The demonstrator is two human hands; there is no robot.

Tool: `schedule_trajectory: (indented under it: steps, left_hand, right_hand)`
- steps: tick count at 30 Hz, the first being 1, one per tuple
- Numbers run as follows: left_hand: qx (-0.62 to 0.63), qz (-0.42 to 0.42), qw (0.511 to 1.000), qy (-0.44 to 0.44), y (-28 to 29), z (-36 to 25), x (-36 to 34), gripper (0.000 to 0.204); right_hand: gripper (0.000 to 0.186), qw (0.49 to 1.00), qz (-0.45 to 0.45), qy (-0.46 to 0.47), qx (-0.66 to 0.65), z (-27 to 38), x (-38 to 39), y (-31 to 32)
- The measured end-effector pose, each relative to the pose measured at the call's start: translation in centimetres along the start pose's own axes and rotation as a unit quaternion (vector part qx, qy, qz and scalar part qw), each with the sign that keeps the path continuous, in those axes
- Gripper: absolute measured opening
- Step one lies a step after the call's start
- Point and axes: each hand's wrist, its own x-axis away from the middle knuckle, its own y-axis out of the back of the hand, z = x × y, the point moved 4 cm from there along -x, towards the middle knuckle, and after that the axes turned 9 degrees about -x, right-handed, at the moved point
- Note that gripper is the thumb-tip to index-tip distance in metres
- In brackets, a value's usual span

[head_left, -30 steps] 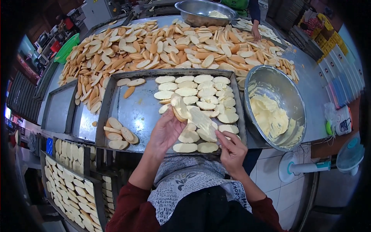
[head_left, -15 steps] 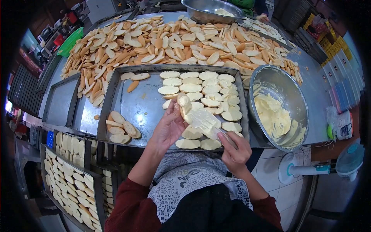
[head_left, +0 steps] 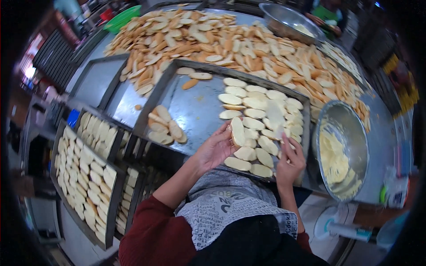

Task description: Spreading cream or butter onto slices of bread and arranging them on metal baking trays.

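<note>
My left hand [head_left: 213,151] grips an oval bread slice [head_left: 238,131] over the tray, its pale coated face turned up. In my right hand [head_left: 290,163] is a flat cream-covered spatula [head_left: 275,114], its blade blurred and angled away over the tray's right half. Beneath both hands lies a dark metal tray [head_left: 195,108]. Rows of cream-topped bread slices [head_left: 255,102] fill its right side. At its left, a small group of bread slices [head_left: 162,125] lies loose. A steel bowl [head_left: 319,156] of pale yellow cream [head_left: 332,154] stands right of the tray, near my right hand.
A big heap of bread slices [head_left: 213,40] covers the table behind the tray. Another steel bowl [head_left: 284,27] stands at the back, near another person's hand [head_left: 316,20]. Filled trays [head_left: 84,184] are stacked low at the left; a fan [head_left: 326,224] is at lower right.
The spatula has come off the bread slice and swung to the right. The lump of cream on the slice is now a smooth layer. The whole view has turned and shifted.
</note>
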Motion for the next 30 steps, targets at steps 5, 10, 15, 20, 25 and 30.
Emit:
schedule_trajectory:
  steps: [5,10,15,20,25,30]
  left_hand:
    - [-0.014,-0.057,0.998,-0.025,4.1,-2.3,1.2,0.038]
    - [-0.257,-0.132,0.956,-0.044,9.1,-5.4,1.5,0.033]
    - [-0.548,-0.089,0.831,-0.005,10.7,-7.1,0.5,0.036]
    - [-0.632,-0.065,0.772,-0.003,11.5,-6.4,-1.3,0.034]
    - [-0.771,-0.030,0.634,-0.058,9.8,-5.4,-4.4,0.034]
    - [-0.815,-0.022,0.572,-0.093,9.0,-4.6,-6.5,0.036]
  right_hand:
    - [0.030,0.997,-0.006,-0.057,-0.056,-0.9,0.9,2.5]
    - [0.029,0.991,-0.056,-0.087,-0.084,-0.7,1.3,5.0]
    - [0.029,0.981,-0.098,-0.120,-0.118,-0.9,2.2,6.9]
    - [0.030,0.975,-0.111,-0.168,-0.099,-1.5,3.2,8.2]
    - [0.029,0.963,-0.129,-0.202,-0.119,-1.4,3.6,8.2]
    - [0.029,0.964,-0.127,-0.196,-0.127,-1.1,3.8,7.9]
